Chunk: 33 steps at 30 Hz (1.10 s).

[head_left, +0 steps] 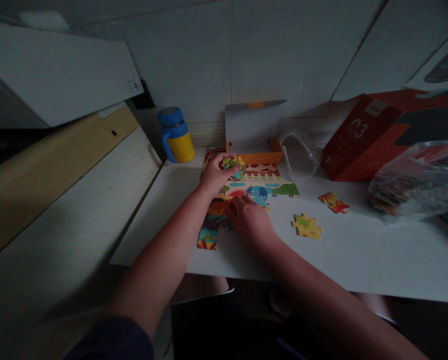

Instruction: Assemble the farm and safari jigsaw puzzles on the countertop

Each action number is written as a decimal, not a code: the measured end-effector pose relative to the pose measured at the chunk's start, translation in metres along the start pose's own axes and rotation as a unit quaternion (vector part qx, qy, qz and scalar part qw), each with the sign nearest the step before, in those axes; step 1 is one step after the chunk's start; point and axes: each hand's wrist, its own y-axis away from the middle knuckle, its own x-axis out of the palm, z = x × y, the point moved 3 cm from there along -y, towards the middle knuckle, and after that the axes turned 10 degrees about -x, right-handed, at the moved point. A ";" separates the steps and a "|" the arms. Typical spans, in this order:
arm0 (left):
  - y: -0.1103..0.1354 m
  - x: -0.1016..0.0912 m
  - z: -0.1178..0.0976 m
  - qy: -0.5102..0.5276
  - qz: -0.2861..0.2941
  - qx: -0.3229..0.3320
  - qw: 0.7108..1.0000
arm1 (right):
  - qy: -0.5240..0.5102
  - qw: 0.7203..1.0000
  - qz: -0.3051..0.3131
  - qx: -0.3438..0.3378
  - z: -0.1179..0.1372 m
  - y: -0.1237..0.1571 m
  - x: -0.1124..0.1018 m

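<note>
A partly joined jigsaw puzzle (pixel 259 177) with animals and a white fence lies flat on the white table. Over its left upper part is my left hand (pixel 215 176), thumb and fingers closed around yellow and green puzzle pieces (pixel 233 162); their exact number is unclear. Lower down, my right hand (pixel 249 217) rests on the puzzle with bent fingers pressed together at a red and orange piece (pixel 237 193), partly covered by the fingertips. To the right lie a loose yellow piece (pixel 307 227) and a red and yellow piece (pixel 334 203).
Behind the puzzle stands an open orange box (pixel 256 130). A blue and yellow mug (pixel 177 137) is at the back left. Crumpled clear plastic (pixel 301 155), a red box (pixel 359 137) and a filled plastic bag (pixel 415 185) occupy the right. White furniture (pixel 77 200) borders the left.
</note>
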 end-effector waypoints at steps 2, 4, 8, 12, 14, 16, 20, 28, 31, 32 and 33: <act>0.000 -0.001 0.001 -0.006 -0.003 0.000 1.000 | 0.024 1.000 0.005 -0.007 0.001 0.000 0.002; 0.000 -0.001 0.001 -0.014 -0.005 0.002 1.000 | 0.048 0.999 0.010 -0.020 0.002 0.000 0.004; 0.000 -0.002 0.001 -0.015 -0.007 0.011 1.000 | 0.062 0.998 0.020 -0.018 0.001 -0.001 0.007; 0.000 -0.002 0.001 -0.020 -0.014 -0.004 1.000 | 0.075 0.996 0.035 -0.019 0.000 0.000 0.010; 0.001 -0.001 0.000 -0.019 -0.012 -0.006 1.000 | 0.082 0.996 0.034 -0.016 0.001 0.001 0.010; 0.001 -0.001 -0.001 -0.018 -0.013 -0.004 1.000 | 0.082 0.996 0.028 -0.007 0.001 0.002 0.010; 0.000 -0.001 0.000 -0.030 -0.011 0.003 0.999 | 0.062 0.998 0.027 -0.015 0.003 0.001 0.010; 0.002 0.001 0.000 -0.030 0.033 0.022 0.999 | -0.124 0.971 -0.183 0.087 -0.043 0.000 -0.018; 0.008 0.011 -0.002 -0.024 0.070 0.011 0.997 | -0.274 0.921 -0.238 0.139 -0.066 -0.004 -0.019; 0.010 0.014 -0.002 -0.021 0.083 0.006 0.996 | -0.326 0.904 -0.233 0.150 -0.071 -0.006 -0.016; 0.012 0.018 -0.002 -0.019 0.095 0.003 0.995 | -0.374 0.885 -0.226 0.158 -0.074 -0.008 -0.012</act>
